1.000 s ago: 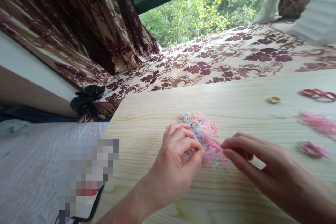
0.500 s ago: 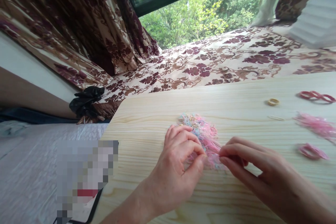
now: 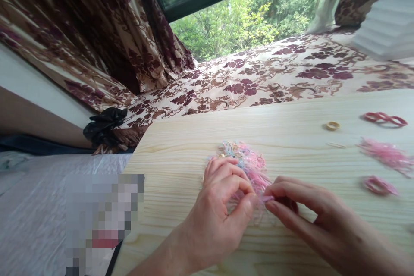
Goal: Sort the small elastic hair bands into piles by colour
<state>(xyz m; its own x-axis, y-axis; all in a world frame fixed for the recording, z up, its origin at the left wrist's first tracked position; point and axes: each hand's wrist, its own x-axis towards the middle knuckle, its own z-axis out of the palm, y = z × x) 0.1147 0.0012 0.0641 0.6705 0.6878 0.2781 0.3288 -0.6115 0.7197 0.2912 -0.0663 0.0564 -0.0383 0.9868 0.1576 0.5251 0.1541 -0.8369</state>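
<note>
A loose pile of thin pastel elastic bands (image 3: 258,177), mostly pink with some blue and yellow, lies on the table under and beyond my fingers. My left hand (image 3: 224,209) curls over its near left side, thumb and forefinger pinched together; what they hold, if anything, is hidden. My right hand (image 3: 305,211) faces it from the right. Between its thumb and forefinger is a small pinkish-lilac elastic band (image 3: 268,199), which reaches toward the left fingertips. Whether the left fingers touch this band I cannot tell.
To the right on the wooden table (image 3: 181,138) lie a yellow ring bundle (image 3: 333,126), a red looped bundle (image 3: 383,118), a pink strand heap (image 3: 384,154) and a pink bundle (image 3: 380,185). A blurred-out object (image 3: 103,220) sits left of the table edge.
My right hand has moved a little left, closer to my left fingertips. A pinkish-lilac band now shows at its pinch. My left hand has barely moved, and the view has shifted slightly.
</note>
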